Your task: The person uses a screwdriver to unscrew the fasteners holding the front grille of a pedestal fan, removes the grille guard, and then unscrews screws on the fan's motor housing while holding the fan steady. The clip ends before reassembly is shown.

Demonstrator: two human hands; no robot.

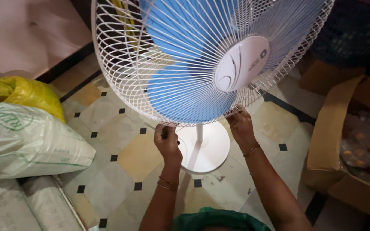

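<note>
The pedestal fan [202, 60] stands on the tiled floor [120, 141] right in front of you, its head tipped down toward you so the lower rim of the guard is within reach. The guard [120, 64] is a dome of thin white wire ribs; behind it sit smooth blue plastic blades [180, 96] and a glossy white hub cap [241, 63]. Below the guard, a slim white pole [199, 132] drops to a round white base [206, 147]. Left of the fan lie woven sacks [22, 137]; right of it sits an open cardboard box [343, 141]. Your left hand [166, 141] is clamped on the guard's bottom rim. Your right hand [240, 124] pinches the same rim, fingers closed on the wire.
</note>
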